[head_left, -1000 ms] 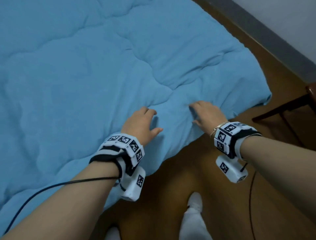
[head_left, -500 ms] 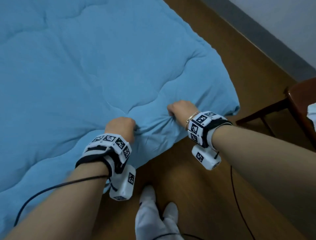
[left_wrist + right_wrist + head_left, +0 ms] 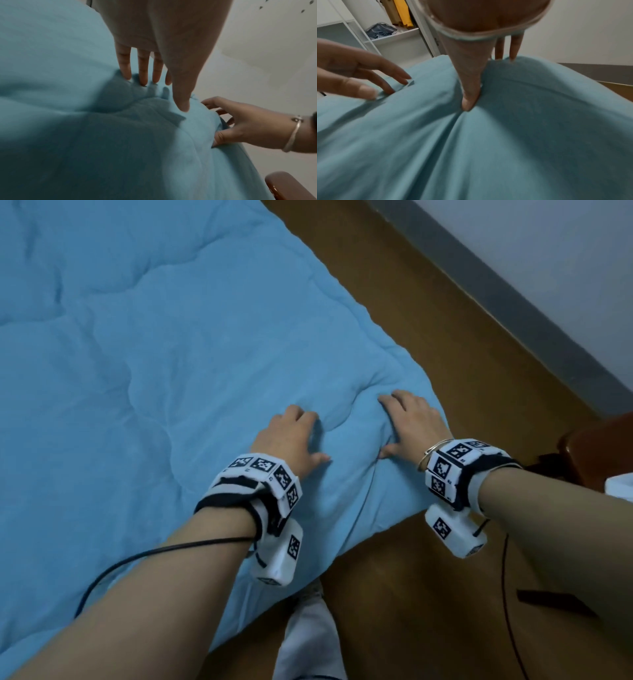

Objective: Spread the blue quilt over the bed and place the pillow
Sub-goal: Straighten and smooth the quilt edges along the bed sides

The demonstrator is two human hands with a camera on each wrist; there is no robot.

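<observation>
Blue quilt [image 3: 154,378] beneath both hands: left hand [image 3: 286,440] and, at its 3 o'clock, right hand [image 3: 412,422], released, fingers extended, pressing the quilt's corner.

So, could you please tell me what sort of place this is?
Most likely a bedroom: a blue quilt covers a bed, a white open shelf unit holds folded clothes, and a wooden chair stands on the wood floor.

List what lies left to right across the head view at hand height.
blue quilt → left hand → raised quilt fold → right hand → wooden floor → brown chair.
</observation>
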